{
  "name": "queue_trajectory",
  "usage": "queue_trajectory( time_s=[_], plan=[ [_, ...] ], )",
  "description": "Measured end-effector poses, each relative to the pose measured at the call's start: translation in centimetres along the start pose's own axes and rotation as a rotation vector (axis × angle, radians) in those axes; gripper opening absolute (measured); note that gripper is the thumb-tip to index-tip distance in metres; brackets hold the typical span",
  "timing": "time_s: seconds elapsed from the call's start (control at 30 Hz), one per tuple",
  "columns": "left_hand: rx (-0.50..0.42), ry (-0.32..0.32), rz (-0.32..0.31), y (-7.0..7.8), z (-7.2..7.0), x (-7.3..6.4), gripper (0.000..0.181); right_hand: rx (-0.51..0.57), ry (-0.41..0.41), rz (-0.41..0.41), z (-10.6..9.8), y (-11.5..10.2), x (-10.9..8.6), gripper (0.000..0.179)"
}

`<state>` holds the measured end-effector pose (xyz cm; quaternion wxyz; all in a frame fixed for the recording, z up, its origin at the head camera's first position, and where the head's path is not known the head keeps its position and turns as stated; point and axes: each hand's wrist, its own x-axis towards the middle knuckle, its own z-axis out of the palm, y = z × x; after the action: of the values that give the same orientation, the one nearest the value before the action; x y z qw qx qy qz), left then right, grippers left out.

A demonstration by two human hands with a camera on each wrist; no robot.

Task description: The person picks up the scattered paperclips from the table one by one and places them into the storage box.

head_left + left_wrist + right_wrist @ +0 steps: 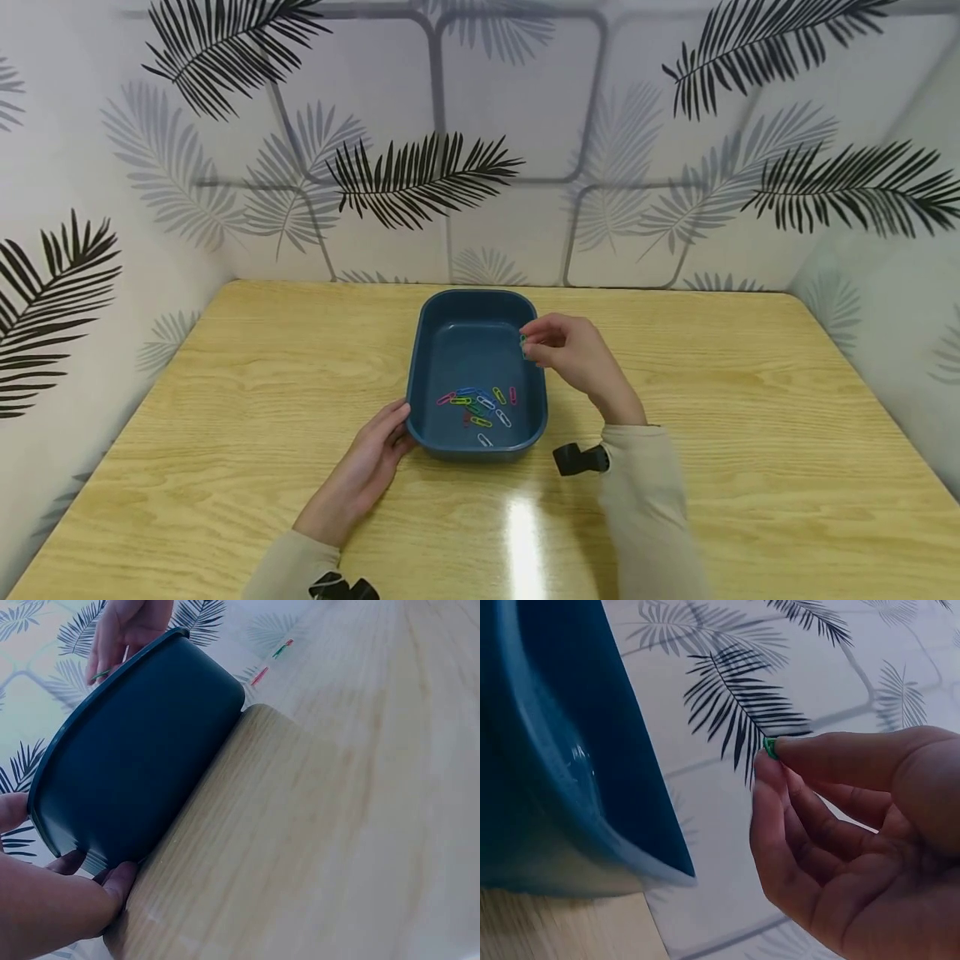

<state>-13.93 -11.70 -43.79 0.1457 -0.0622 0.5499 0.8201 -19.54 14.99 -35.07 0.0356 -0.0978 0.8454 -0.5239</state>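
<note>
A dark blue plastic tray (477, 457) stands on the table with several coloured paper clips (503, 418) lying in its near half. At the near left corner, my left hand (367, 462) holds the tray, thumb by the rim and fingers lower on the wall, as the left wrist view shows. My right hand (577, 358) is above the tray's right rim and pinches a small green paper clip (770, 748) between thumb and index finger. Its other fingers are curled loosely. Most of the clip is hidden by the fingertips.
The wooden table (750, 400) extends on both sides of the tray, up to a leaf-patterned backdrop (517, 225) behind. Small red and green strips (259, 675) show beyond the tray in the left wrist view; their kind is unclear.
</note>
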Motion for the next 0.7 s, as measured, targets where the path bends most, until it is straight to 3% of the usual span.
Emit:
queue_trajectory(
  time_s=[0.17,0.57,0.7],
  plan=[
    [-0.005,-0.002,-0.003,0.1,0.0,0.0,0.044,0.041,-0.065,-0.004,1.1,-0.3,0.2,0.021],
    [0.006,-0.013,-0.008,0.1,0.0,0.3,0.046,-0.002,-0.078,-0.015,1.3,0.0,0.5,0.020],
    [0.010,-0.013,-0.012,0.1,0.0,0.2,0.046,-0.018,-0.105,-0.005,1.6,0.1,0.5,0.012]
  ],
)
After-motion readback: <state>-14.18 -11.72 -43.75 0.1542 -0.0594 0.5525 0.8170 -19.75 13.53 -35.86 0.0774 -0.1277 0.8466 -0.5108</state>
